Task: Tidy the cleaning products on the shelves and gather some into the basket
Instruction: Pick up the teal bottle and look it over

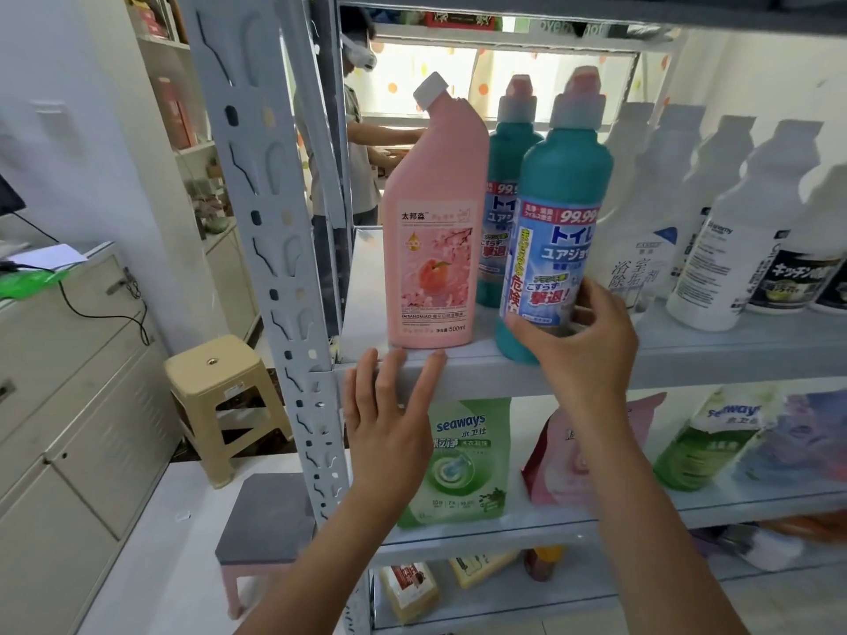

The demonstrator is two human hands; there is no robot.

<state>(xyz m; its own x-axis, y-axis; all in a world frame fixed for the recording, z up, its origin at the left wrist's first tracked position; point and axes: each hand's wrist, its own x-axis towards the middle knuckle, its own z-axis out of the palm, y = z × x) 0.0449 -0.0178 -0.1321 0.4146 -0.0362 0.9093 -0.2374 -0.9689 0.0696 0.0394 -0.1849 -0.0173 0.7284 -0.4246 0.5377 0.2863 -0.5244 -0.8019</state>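
Teal toilet-cleaner bottle (561, 213), blue-and-white label, pink cap: held low on its body by the right grip (582, 341), fingers curled round the label's lower right edge, thumb across the front near the base. The base is seen at the front lip of the upper shelf (715, 359); whether it rests there or is lifted clear cannot be told.

Left grip (389, 423): open and holding nothing, fingers straight and spread, fingertips laid against the same shelf lip, left of and lower than the right grip.

Pink 500 ml bottle (435, 231): stood upright just above the left grip's fingertips, just beside the held bottle. A second teal bottle (508, 176) is set behind, between the two.

Row of white bottles (733, 231): right of the right grip, further back on the shelf.

Below both grips, on the lower shelf: a green Seaways pouch (463, 460) and a pink pouch (563, 456), the latter partly hidden by the right forearm.

Left of the left grip: the perforated grey upright (266, 222), then a beige plastic stool (220, 396) on the floor.
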